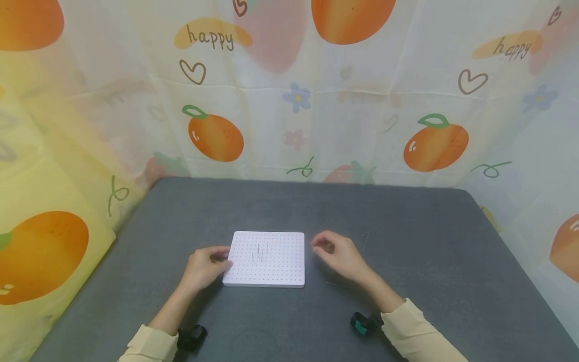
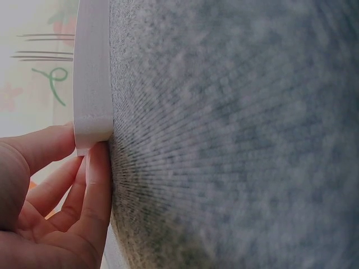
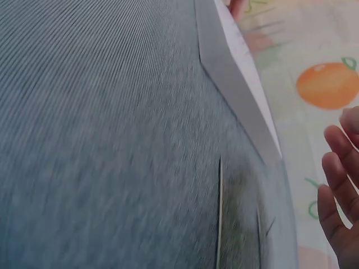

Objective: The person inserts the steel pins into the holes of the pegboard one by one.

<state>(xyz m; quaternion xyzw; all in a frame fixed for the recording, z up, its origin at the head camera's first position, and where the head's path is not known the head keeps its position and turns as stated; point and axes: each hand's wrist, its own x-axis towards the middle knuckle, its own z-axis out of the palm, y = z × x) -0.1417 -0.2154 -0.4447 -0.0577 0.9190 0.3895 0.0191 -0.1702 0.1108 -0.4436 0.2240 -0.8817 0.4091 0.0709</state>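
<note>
A white board (image 1: 280, 261) with a grid of small holes lies on the table, and several thin metal pins (image 1: 267, 248) stand upright in its left half. The left hand (image 1: 205, 269) grips the board's left edge; the left wrist view shows the thumb (image 2: 47, 147) at its top and the fingers (image 2: 96, 185) against its side. Off the board's right edge, the right hand (image 1: 338, 254) hovers with loosely bent fingers. Nothing shows between the right fingers (image 3: 336, 168) in the right wrist view. Below them a loose pin (image 3: 220, 213) lies on the table.
The dark grey table (image 1: 253, 206) runs back to a printed cloth (image 1: 267, 115). Loose pins lie right of the board, one thin pin (image 1: 338, 285) nearer the person and others (image 1: 365, 242) beyond the right hand. Black wrist devices (image 1: 193, 338) sit under both forearms.
</note>
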